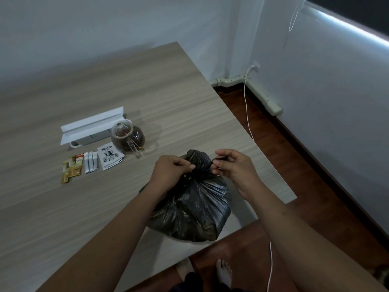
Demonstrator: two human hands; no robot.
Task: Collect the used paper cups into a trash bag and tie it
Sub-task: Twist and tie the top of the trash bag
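Note:
A full black trash bag (193, 207) sits on the wooden table (105, 98) near its front right corner, its neck gathered and bunched upward. My left hand (170, 171) pinches the gathered plastic on the left side of the neck. My right hand (233, 167) pinches a thin strip of the bag's plastic on the right side of the neck. No paper cups show; the bag hides its contents.
A glass teapot (128, 137) of dark tea stands behind the bag, with a white power strip box (92, 127), tea sachets (109, 158) and drink stick packets (81, 165) to its left. A white cable (248, 114) hangs past the table's right edge. Bare feet stand on the wooden floor below.

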